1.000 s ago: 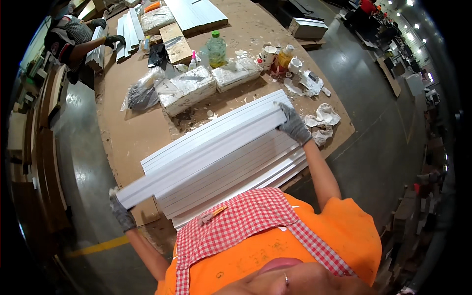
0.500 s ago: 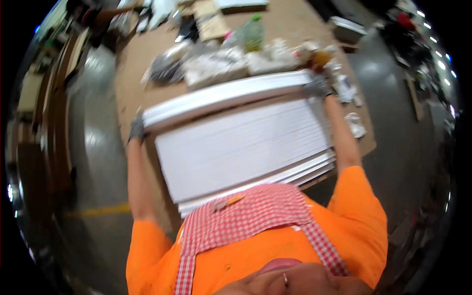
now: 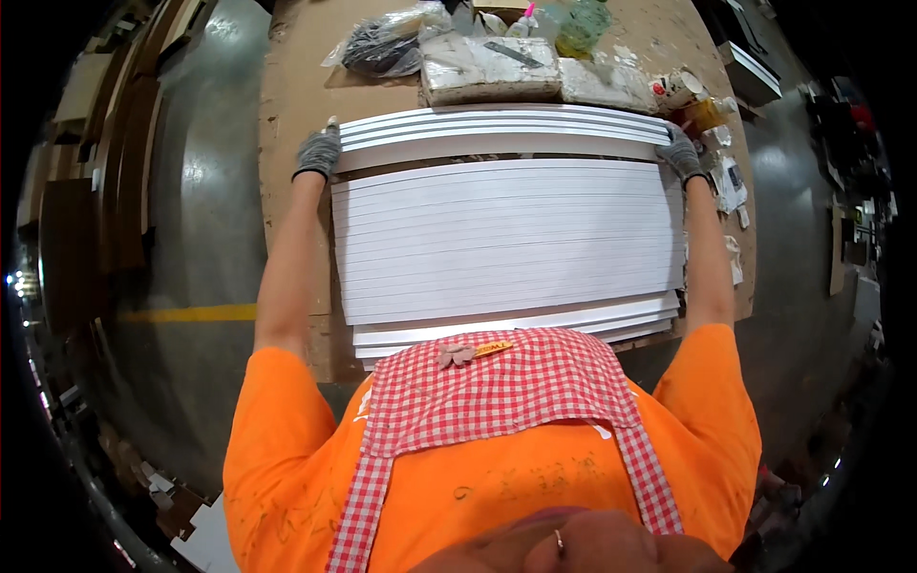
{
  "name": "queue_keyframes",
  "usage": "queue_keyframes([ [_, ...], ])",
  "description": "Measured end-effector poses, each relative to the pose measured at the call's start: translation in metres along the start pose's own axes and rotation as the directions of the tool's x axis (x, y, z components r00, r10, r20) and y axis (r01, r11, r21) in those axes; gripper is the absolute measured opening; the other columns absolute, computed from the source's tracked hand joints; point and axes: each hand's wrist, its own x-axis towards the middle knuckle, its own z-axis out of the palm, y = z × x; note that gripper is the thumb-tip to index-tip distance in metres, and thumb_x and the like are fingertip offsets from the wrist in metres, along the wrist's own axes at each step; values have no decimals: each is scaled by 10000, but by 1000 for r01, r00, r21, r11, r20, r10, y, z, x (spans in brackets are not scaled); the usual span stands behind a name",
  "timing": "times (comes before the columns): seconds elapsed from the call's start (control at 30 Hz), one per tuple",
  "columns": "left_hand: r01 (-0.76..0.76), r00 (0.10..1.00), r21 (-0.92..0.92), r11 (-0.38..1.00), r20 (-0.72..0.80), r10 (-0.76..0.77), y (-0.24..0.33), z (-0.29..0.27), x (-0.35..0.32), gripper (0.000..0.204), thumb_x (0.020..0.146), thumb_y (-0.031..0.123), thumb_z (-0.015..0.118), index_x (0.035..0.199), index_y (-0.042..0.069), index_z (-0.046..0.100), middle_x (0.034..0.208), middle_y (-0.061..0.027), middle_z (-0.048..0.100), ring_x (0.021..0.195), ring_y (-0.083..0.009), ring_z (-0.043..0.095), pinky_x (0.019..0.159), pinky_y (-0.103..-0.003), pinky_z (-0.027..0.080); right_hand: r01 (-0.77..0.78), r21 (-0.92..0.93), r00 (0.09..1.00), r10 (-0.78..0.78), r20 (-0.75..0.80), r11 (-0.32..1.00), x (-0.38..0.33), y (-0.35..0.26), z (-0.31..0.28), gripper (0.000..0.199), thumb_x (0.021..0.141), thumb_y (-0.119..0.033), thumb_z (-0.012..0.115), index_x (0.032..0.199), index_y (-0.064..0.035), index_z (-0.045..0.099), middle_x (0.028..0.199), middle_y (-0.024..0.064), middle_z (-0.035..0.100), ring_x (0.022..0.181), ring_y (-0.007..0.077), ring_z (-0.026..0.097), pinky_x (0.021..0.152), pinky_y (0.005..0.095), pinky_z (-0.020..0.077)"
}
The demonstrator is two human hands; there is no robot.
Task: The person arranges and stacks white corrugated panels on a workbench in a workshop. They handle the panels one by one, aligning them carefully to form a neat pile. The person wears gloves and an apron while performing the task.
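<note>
My left hand (image 3: 318, 153), in a grey glove, closes on the left end of several long white strips (image 3: 506, 124) stacked together. At their right end my right hand (image 3: 679, 153), gloved too, grips them in the same way. The strips lie across the far side of a broad row of white slats (image 3: 506, 239), set edge to edge, with a narrow dark gap between. More white boards (image 3: 535, 323) sit along the near side, partly hidden by my checked apron. The undersides of the strips and some fingertips are hidden.
Beyond the strips on the brown table (image 3: 291, 220) stand white wrapped blocks (image 3: 487, 72), a plastic bag of dark material (image 3: 382, 43) and a green-tinted bottle (image 3: 581, 29). An amber bottle (image 3: 705, 116) and paper scraps (image 3: 731, 186) lie near my right hand.
The view has turned and shifted, so the strips and slats now appear level instead of slanted. Both hands still hold the strips' ends, and the strips remain along the slats' far side.
</note>
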Motion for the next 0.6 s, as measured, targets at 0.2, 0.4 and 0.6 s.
queue_keyframes([
  [0.2, 0, 929, -472, 881, 327, 175, -44, -18, 1, 642, 769, 519, 663, 1145, 9, 566, 991, -128, 642, 930, -211, 606, 820, -314, 489, -14, 180, 1000, 18, -17, 983, -10, 15, 7, 733, 663, -135, 718, 1339, -109, 437, 1245, 123, 553, 1129, 257, 530, 972, 306, 402],
  [0.4, -444, 895, -259, 858, -87, 437, -44, 6, -44, 768, 582, 221, 882, 1217, 22, 498, 991, -139, 575, 882, -245, 583, 799, -357, 502, -40, 259, 998, 52, -39, 965, -14, 0, 10, 746, 654, -59, 710, 1349, -96, 438, 1276, 108, 544, 1127, 238, 536, 964, 305, 420],
  [0.6, -385, 915, -403, 830, -51, 399, -55, 15, -26, 580, 596, 254, 872, 1048, 12, 601, 902, -115, 562, 866, -239, 577, 797, -328, 497, -78, 390, 993, 105, -47, 917, -3, 6, 8, 665, 648, -51, 702, 1285, -51, 511, 1225, 109, 589, 1095, 230, 560, 932, 297, 442],
])
